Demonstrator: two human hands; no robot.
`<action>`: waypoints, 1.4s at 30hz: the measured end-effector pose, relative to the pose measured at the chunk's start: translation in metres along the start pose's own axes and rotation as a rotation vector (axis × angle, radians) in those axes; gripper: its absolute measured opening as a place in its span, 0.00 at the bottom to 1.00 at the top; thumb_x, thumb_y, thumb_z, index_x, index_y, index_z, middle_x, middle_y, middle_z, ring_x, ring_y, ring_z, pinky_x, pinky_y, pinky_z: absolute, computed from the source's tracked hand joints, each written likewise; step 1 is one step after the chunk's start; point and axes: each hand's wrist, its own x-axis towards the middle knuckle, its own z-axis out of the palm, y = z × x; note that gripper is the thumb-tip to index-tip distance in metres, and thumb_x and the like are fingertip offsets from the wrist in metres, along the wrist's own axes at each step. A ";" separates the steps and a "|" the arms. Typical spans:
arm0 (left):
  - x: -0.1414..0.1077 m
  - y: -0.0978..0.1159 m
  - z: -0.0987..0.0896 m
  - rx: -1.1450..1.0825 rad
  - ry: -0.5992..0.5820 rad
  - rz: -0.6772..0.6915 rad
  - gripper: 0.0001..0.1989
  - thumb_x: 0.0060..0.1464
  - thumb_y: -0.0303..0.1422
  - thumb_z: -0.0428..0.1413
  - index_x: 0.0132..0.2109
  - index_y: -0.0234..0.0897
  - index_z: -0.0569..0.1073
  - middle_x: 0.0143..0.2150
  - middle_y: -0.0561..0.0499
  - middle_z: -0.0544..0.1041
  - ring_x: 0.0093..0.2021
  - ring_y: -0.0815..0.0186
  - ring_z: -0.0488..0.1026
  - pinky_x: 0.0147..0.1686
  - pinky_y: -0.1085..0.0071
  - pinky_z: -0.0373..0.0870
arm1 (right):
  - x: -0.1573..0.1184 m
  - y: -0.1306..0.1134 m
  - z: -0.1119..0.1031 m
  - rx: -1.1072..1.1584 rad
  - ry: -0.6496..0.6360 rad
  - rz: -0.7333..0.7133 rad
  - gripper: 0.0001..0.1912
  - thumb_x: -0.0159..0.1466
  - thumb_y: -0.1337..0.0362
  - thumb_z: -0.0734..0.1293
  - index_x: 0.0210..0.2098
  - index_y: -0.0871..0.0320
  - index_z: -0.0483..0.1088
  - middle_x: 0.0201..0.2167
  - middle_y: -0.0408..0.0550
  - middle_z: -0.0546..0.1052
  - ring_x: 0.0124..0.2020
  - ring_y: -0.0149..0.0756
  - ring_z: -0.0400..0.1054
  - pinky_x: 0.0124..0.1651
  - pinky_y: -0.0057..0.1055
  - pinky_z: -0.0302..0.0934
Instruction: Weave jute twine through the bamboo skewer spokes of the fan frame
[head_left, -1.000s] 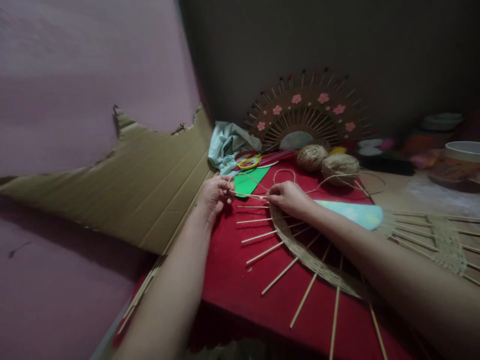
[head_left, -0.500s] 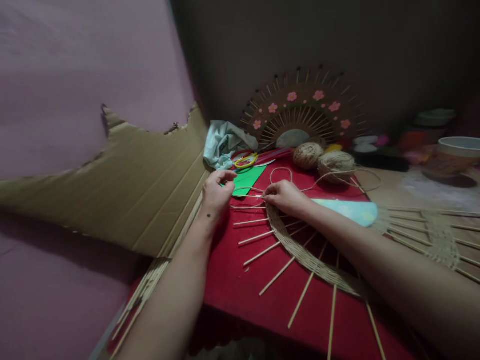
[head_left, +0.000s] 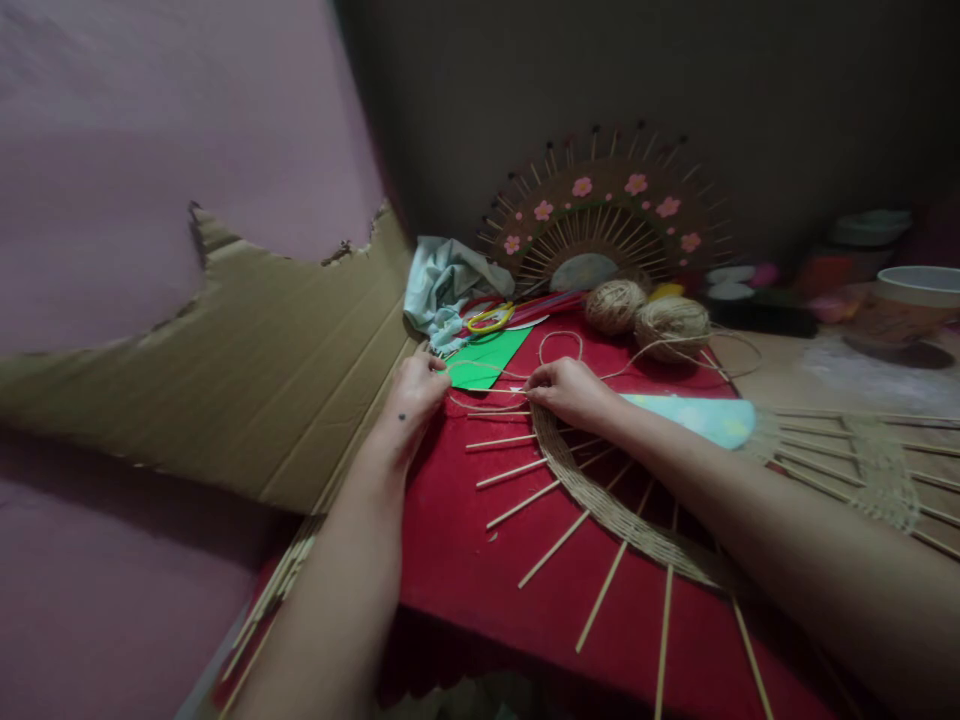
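My left hand [head_left: 420,388] is closed on a loop of twine [head_left: 480,408], left of the fan. The loop runs back toward my right hand [head_left: 564,388], which pinches at the end of the woven twine band [head_left: 630,532] beside the topmost stick. This fan has thin wooden sticks [head_left: 553,550] spreading out past the band, and it lies on a red cloth [head_left: 465,560]. From my right hand the twine leads to a ball of twine [head_left: 673,328], with a second ball [head_left: 615,305] beside it. My right fingertips partly hide the band's end.
A cardboard sheet [head_left: 285,370] leans at the left, above a bundle of sticks [head_left: 274,580]. Behind my hands are green paper [head_left: 491,358], yellow-handled scissors [head_left: 491,319] and crumpled cloth [head_left: 454,280]. A flowered fan [head_left: 607,205] stands at the wall. Another woven fan [head_left: 881,470] and a cup [head_left: 911,310] are right.
My left hand has moved left and slightly down, drawing the twine loop longer. My right hand has stayed at the band's end.
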 end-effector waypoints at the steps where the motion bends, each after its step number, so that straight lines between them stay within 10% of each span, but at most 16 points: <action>1: -0.002 0.004 -0.002 -0.111 -0.008 -0.003 0.10 0.38 0.29 0.54 0.33 0.34 0.72 0.21 0.54 0.67 0.21 0.69 0.64 0.22 0.75 0.56 | 0.000 0.000 0.000 -0.005 0.001 0.001 0.10 0.57 0.69 0.65 0.36 0.59 0.79 0.31 0.49 0.80 0.33 0.36 0.72 0.34 0.26 0.58; 9: -0.026 0.031 -0.023 -1.055 -0.476 0.087 0.21 0.37 0.25 0.58 0.44 0.35 0.72 0.24 0.55 0.66 0.20 0.74 0.64 0.18 0.78 0.60 | -0.002 -0.001 0.001 -0.008 -0.006 -0.003 0.09 0.57 0.70 0.66 0.35 0.59 0.79 0.30 0.49 0.80 0.33 0.35 0.71 0.33 0.25 0.57; 18: -0.043 0.031 -0.011 -1.124 -0.832 0.305 0.19 0.40 0.24 0.56 0.42 0.41 0.76 0.26 0.53 0.69 0.22 0.70 0.67 0.18 0.73 0.69 | -0.001 0.006 0.006 0.022 0.017 -0.056 0.11 0.57 0.69 0.65 0.37 0.56 0.78 0.31 0.46 0.79 0.33 0.34 0.69 0.34 0.26 0.56; 28: -0.050 0.040 -0.013 -0.984 -0.579 0.243 0.08 0.33 0.30 0.53 0.27 0.36 0.73 0.21 0.53 0.63 0.21 0.69 0.63 0.21 0.67 0.68 | -0.005 0.008 0.006 0.094 -0.003 -0.153 0.12 0.53 0.71 0.65 0.36 0.56 0.74 0.25 0.40 0.73 0.26 0.28 0.64 0.28 0.22 0.52; 42: -0.052 0.039 -0.011 -0.998 -0.786 0.289 0.04 0.38 0.28 0.57 0.26 0.32 0.76 0.24 0.49 0.70 0.21 0.65 0.70 0.20 0.66 0.69 | -0.004 0.009 0.004 0.137 -0.012 -0.202 0.11 0.54 0.71 0.67 0.37 0.60 0.75 0.29 0.43 0.75 0.29 0.30 0.65 0.31 0.24 0.54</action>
